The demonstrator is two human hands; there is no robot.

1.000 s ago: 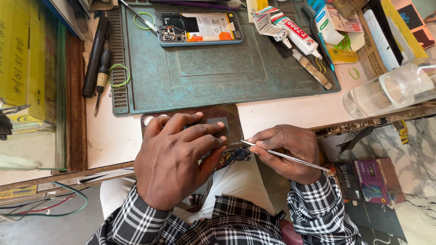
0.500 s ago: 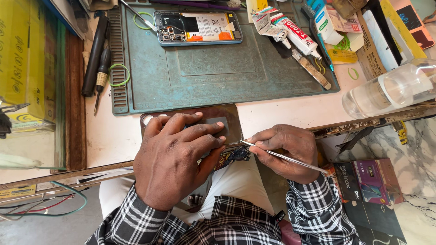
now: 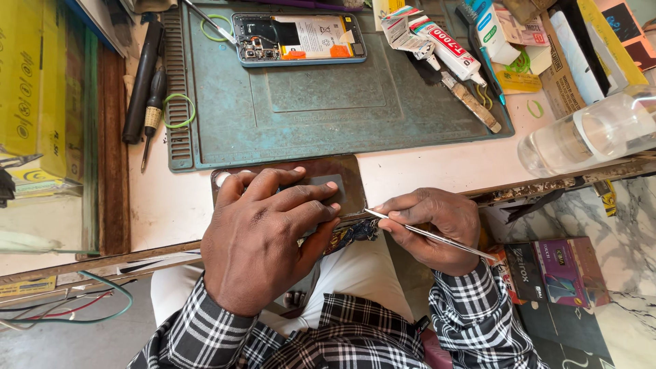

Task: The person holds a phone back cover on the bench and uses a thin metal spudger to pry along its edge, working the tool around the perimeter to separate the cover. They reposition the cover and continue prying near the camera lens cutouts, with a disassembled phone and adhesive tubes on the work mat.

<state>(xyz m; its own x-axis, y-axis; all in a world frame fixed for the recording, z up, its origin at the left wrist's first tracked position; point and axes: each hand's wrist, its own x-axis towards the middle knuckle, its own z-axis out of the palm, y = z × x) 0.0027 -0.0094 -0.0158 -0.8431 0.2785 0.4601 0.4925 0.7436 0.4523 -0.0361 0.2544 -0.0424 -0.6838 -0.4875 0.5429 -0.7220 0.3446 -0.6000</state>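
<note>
While my left hand (image 3: 263, 239) lies spread flat on the dark phone panel (image 3: 321, 179) at the bench (image 3: 424, 171) edge, my right hand (image 3: 430, 225) pinches metal tweezers (image 3: 430, 234), tip at the panel's right edge. Beyond: teal mat (image 3: 328, 116), opened phone (image 3: 298, 37), glue tube (image 3: 447, 49), clear bottle (image 3: 588, 133) at right.

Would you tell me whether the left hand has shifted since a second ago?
No. The left hand lies flat on the dark panel below the green mat.
</note>
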